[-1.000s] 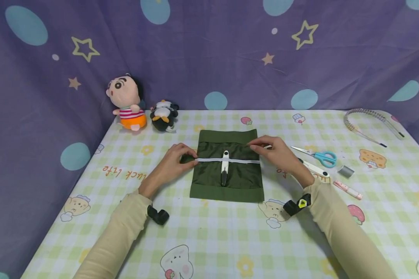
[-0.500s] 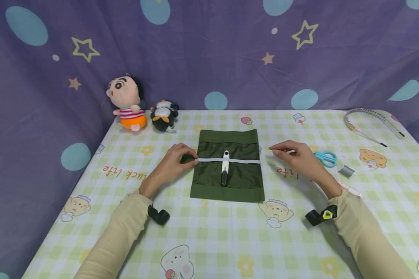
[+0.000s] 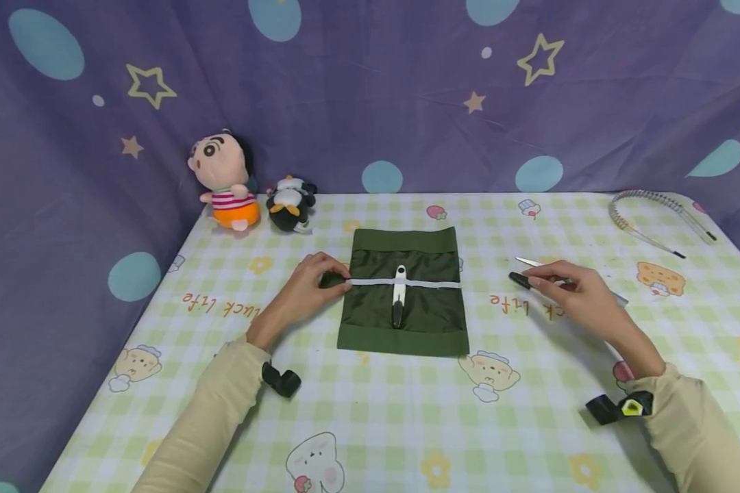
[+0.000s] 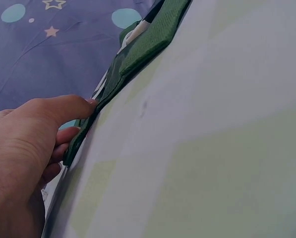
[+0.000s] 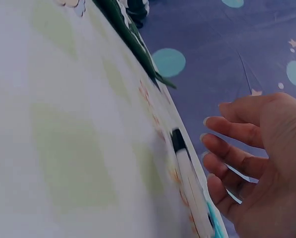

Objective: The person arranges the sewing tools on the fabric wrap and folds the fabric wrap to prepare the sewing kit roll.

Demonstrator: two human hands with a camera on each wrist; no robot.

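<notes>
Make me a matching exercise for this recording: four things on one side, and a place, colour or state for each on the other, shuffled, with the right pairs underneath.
1. Left hand
2. Strap
3. Doll
4. Curved band

A. White, lying across the green cloth
B. At the back right of the table
C. Pinching the cloth's left edge
D. Wearing orange shorts

Pairs: 1-C, 2-A, 3-D, 4-B

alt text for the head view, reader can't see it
Left hand pinches the edge of a green cloth on which a white band and a white, black-tipped tool cross; right hand hovers over another black-tipped tool beside scissors. Two plush toys sit behind.
</notes>
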